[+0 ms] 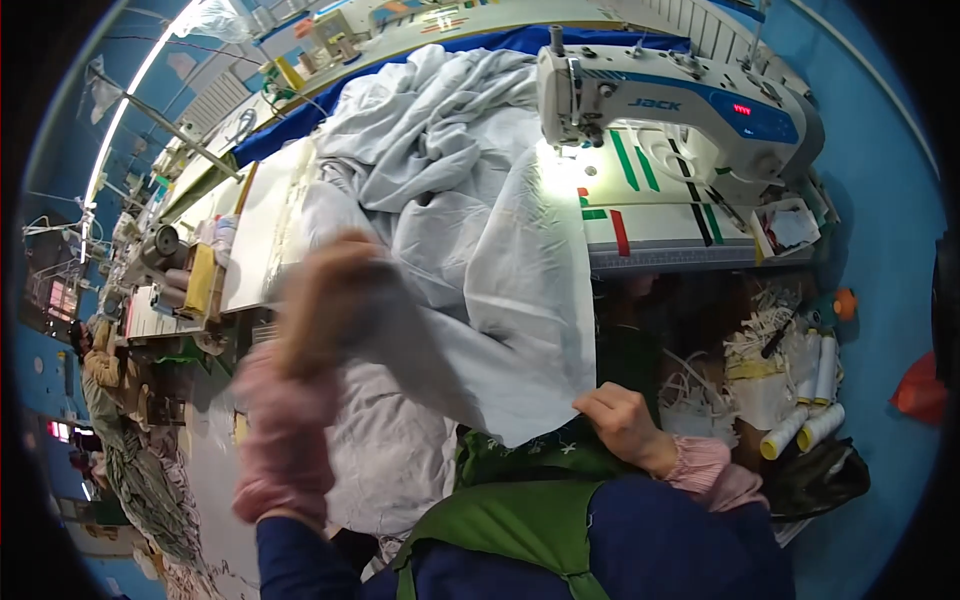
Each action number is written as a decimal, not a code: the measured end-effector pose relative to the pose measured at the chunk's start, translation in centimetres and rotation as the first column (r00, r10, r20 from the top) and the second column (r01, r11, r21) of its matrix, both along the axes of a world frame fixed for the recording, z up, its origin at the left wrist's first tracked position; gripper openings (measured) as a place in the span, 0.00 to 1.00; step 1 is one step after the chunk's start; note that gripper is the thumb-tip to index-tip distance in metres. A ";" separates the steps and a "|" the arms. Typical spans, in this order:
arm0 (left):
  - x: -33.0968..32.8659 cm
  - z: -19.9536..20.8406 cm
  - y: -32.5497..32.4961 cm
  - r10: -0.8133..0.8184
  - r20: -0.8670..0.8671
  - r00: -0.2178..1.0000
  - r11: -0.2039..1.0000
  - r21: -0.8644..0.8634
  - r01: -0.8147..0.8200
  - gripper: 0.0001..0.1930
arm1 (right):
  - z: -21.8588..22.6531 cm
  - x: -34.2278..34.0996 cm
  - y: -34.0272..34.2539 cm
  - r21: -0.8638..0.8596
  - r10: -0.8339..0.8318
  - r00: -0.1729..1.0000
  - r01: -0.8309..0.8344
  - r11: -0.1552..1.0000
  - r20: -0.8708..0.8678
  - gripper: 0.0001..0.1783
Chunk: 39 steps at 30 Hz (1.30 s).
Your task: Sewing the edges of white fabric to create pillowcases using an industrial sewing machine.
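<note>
A large pale grey-white cloth (pixel 430 220) lies bunched over the table and drapes down toward my lap. At its near right corner my right hand (pixel 622 422) is closed, fingertips pinching the edge. My left hand (pixel 335 300) is raised over the cloth's left side. Motion smears it, so its fingers and any grip on the fabric cannot be made out. Beyond the right hand stands a white and blue sewing machine (pixel 670 100), its lamp lighting the cloth's right edge beside the needle area.
Coloured tape strips (pixel 620 232) mark the machine bed, with a small open box (pixel 786 228) at its right end. Thread cones (pixel 822 428) and white scraps (pixel 765 345) lie below on the right. Brown spools (pixel 172 290) stand at left. More pale fabric (pixel 385 450) hangs near my lap.
</note>
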<state>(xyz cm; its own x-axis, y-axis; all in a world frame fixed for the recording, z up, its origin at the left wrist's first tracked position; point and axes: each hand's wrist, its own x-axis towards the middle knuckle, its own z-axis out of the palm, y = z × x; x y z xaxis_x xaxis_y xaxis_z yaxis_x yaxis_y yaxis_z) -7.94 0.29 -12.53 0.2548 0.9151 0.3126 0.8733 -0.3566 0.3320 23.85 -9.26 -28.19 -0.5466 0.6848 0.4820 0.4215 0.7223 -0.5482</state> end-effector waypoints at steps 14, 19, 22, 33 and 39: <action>1.4 -14.6 11.1 -0.232 0.071 0.970 0.971 0.069 0.227 0.11 | -2.2 1.0 4.5 -0.337 -0.032 0.996 0.004 0.942 -0.078 0.12; 0.0 -14.7 14.3 -0.255 0.110 0.961 0.966 0.069 0.249 0.11 | -1.4 0.2 7.2 -0.329 -0.046 0.995 0.014 0.944 -0.091 0.14; -0.4 -14.9 16.0 -0.255 0.107 0.961 0.967 0.061 0.249 0.11 | -1.2 0.1 8.8 -0.313 -0.059 0.997 0.038 0.949 -0.058 0.15; -1.2 -15.4 22.3 -0.293 0.056 0.955 0.946 0.165 0.280 0.09 | -0.2 -0.3 14.7 -0.256 -0.096 0.995 0.085 0.963 -0.032 0.15; -2.0 -15.3 26.0 -0.285 0.091 0.954 0.955 0.109 0.275 0.13 | 0.9 -1.0 17.4 -0.287 -0.112 0.993 0.102 0.952 -0.019 0.16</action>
<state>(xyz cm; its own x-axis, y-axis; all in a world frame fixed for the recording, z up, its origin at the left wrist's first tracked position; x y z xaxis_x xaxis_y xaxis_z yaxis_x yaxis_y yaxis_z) -9.90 26.24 -27.87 0.4577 0.7770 0.4323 0.6964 -0.6155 0.3690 22.81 8.17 -27.33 -0.4488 0.8502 0.2754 0.4648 0.4852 -0.7406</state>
